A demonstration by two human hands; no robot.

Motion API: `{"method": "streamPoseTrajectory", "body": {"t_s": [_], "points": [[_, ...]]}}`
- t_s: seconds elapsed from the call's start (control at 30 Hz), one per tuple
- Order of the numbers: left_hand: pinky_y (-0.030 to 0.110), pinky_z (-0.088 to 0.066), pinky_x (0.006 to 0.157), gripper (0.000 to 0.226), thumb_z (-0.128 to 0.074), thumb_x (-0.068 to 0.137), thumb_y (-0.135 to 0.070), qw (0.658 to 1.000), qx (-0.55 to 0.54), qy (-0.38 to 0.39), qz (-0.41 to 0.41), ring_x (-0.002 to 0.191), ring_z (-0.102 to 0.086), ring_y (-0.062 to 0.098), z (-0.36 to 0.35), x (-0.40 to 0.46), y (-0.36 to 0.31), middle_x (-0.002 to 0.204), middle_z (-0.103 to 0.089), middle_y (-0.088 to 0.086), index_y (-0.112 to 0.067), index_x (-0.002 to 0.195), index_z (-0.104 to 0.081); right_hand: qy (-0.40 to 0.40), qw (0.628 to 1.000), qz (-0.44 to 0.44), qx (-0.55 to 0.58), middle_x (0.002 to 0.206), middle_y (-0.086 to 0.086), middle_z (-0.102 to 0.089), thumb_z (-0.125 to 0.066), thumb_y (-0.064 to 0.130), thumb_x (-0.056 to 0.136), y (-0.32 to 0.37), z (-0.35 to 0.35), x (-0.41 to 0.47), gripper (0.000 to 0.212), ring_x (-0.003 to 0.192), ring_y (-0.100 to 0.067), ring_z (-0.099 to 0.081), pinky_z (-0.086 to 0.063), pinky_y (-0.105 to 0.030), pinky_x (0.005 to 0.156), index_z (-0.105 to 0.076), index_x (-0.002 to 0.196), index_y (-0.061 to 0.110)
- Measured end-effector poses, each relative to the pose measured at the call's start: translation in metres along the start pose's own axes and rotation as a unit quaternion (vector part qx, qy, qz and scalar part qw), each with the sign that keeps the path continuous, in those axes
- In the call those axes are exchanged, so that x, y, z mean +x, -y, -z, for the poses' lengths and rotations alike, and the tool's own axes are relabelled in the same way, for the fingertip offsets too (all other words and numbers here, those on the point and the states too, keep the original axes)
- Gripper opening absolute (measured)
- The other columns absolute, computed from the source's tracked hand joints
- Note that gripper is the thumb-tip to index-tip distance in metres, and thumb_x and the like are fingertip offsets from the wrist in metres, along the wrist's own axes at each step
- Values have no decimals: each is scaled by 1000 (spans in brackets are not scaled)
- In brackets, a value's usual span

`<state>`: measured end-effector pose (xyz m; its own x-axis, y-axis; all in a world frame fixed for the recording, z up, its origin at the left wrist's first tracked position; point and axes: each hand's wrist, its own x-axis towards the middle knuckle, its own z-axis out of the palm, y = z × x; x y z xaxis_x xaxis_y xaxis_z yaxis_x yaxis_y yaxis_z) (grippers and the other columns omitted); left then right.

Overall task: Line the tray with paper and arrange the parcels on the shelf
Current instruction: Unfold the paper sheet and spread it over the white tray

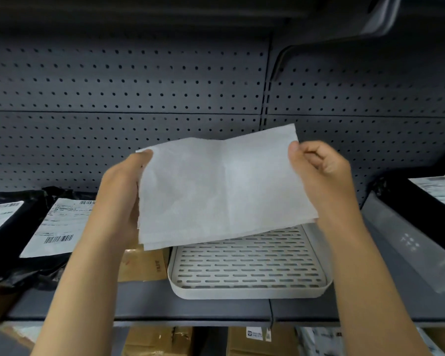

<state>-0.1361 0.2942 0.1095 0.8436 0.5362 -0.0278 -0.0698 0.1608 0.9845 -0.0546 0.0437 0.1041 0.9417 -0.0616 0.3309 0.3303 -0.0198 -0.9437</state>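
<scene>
A white sheet of paper [221, 188], creased down its middle, hangs in the air above the far half of a white slotted tray [247, 291] on the grey shelf [144, 301]. My left hand [118, 196] grips the paper's left edge and my right hand [319, 173] pinches its upper right edge. The tray's near half shows bare slots. Black parcels with white labels [57, 227] lie left of the tray, and a brown cardboard parcel [141, 263] sits right beside it, partly behind my left forearm.
A grey parcel [401, 242] and a black labelled parcel [432, 199] lie to the right of the tray. A perforated grey back panel [139, 86] closes the shelf behind. Cardboard boxes [159, 340] stand on the level below.
</scene>
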Motion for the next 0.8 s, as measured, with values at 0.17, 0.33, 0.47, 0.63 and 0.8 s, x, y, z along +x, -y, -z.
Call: {"method": "streamPoseTrajectory", "body": {"t_s": [0.17, 0.33, 0.47, 0.63, 0.8], "points": [[38, -41, 71, 25, -59, 93, -43, 1000, 6, 24, 14, 75, -55, 23, 1, 3, 5, 70, -60, -1, -19, 89, -69, -19, 999, -26, -12, 81, -14, -68, -71, 41, 91, -11, 18, 5, 23, 75, -19, -59, -50, -37, 72, -70, 89, 18], [33, -38, 63, 28, -58, 97, -36, 1000, 19, 18, 9, 60, -49, 18, -4, 3, 4, 60, -51, -4, -19, 75, -64, -33, 998, -28, -36, 88, -15, -73, -72, 36, 91, -20, 27, 11, 19, 76, -12, -62, -51, -31, 73, -70, 92, 18], [27, -51, 56, 25, -58, 97, -35, 999, 10, 44, 11, 61, -67, 18, -12, -2, -1, 66, -70, -2, -17, 86, -72, -86, 994, 43, -47, 110, 2, -64, -79, 28, 84, -16, 21, 7, 42, 91, -12, -65, -56, -29, 78, -55, 119, 28], [25, -49, 56, 30, -58, 97, -37, 996, 25, 82, 0, 62, -67, 16, -37, -6, -6, 69, -71, -2, -11, 89, -70, 183, 958, 200, -95, 91, 11, -68, -79, 17, 84, 12, -15, -29, 17, 90, -11, -66, -54, -32, 78, -71, 96, 26], [23, -46, 59, 34, -56, 94, -44, 993, 53, 102, -16, 50, -58, 9, -52, -10, -12, 54, -61, -10, -19, 74, -67, 262, 930, 218, -136, 101, 12, -60, -85, 36, 75, 3, -48, -42, 38, 106, -15, -60, -52, -32, 86, -68, 108, 28]]}}
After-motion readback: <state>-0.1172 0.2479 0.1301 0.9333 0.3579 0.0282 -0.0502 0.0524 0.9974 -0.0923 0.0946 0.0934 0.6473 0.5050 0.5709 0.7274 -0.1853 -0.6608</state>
